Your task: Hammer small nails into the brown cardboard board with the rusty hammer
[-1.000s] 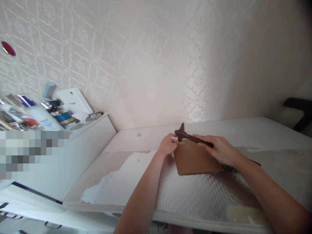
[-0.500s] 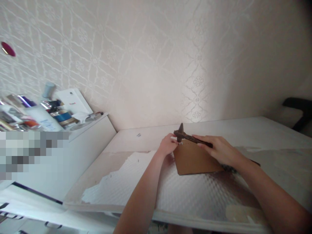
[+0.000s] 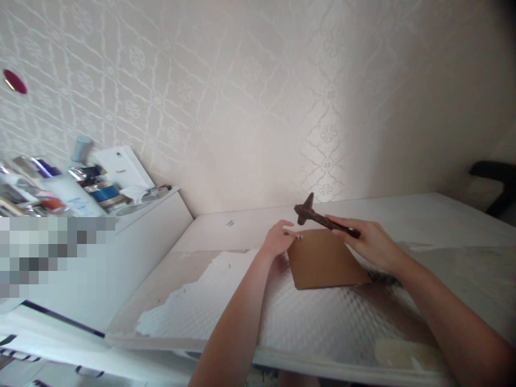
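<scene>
My right hand point(image 3: 368, 243) grips the handle of a dark, rusty hammer point(image 3: 318, 217), its head raised a little above the far left corner of a brown board point(image 3: 322, 260). My left hand point(image 3: 278, 239) pinches a small shiny nail point(image 3: 299, 236) upright at that corner of the board. The board lies flat on a white table point(image 3: 226, 306) whose textured covering is partly torn away.
A white cabinet point(image 3: 133, 226) stands to the left, its top crowded with bottles, tubes and a white box point(image 3: 121, 166). A patterned wall rises right behind the table. A dark chair part point(image 3: 494, 180) shows at the far right.
The hammer head has lifted up and to the right, off the nail. My left hand stays at the board's corner, still holding the nail.
</scene>
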The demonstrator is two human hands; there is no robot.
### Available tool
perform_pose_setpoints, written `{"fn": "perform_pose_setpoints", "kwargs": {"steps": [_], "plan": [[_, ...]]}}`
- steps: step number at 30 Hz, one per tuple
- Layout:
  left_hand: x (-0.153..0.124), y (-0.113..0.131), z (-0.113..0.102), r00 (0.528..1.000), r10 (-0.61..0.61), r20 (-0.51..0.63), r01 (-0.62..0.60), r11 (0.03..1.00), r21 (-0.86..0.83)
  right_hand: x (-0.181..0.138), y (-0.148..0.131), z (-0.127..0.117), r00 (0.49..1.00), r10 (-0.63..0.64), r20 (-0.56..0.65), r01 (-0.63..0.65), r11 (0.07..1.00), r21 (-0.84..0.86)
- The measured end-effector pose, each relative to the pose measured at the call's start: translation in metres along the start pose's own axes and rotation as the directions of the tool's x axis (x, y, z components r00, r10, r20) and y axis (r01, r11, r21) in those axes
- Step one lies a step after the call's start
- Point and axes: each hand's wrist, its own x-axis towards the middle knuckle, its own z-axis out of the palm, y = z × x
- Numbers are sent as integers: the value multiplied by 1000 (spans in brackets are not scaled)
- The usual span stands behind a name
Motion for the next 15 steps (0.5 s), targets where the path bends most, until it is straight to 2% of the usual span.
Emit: {"fn": "perform_pose_setpoints", "kwargs": {"steps": [2,4,6,9,11,15], "plan": [[0,1,0,1000,-6,-20,6,1000,3,0,2,-3,994,78,-81,-88,988,-130],[0,3,0,999,-15,-52,16,1000,20,-1,4,-6,966,199,-165,-239,931,-277],[-1,5,-1,995,-22,-94,26,999,39,-3,6,-10,912,331,-243,-401,844,-357],[-3,8,-4,985,-27,-168,44,995,93,-6,12,-14,816,475,-328,-573,734,-363],[-5,9,-6,978,-26,-205,53,991,125,-8,17,-16,783,518,-344,-620,697,-360],[-6,10,-8,967,-29,-255,72,984,162,-10,22,-17,796,532,-288,-605,699,-380]]}}
